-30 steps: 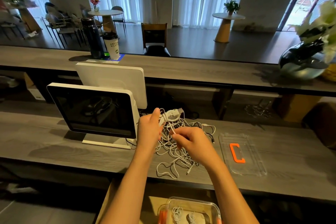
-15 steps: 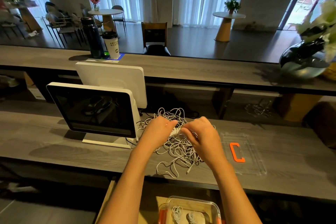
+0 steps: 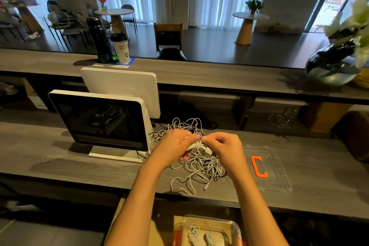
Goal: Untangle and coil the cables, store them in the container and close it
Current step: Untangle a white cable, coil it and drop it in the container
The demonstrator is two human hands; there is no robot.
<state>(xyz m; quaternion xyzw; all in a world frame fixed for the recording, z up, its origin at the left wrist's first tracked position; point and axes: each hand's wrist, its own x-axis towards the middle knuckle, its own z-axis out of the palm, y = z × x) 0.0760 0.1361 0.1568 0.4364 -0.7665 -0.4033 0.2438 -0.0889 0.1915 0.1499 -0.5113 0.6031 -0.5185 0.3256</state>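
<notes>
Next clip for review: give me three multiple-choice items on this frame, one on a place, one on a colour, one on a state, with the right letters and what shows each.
1. Where does the clear lid lie?
A. On the counter, right of the cable pile
B. On the container
C. On top of the monitor

2. What colour is the clip on the lid?
A. Blue
B. Orange
C. Green

3. What are the two hands doing?
A. Resting flat on the counter
B. Both gripping one bundled cable above the pile
C. Lifting the lid

Answers:
1 A: the clear lid lies flat on the counter, to the right of the cable pile.
2 B: the clip is bright orange.
3 B: the left hand and the right hand meet on the bundled cable; the container stays open below.
</notes>
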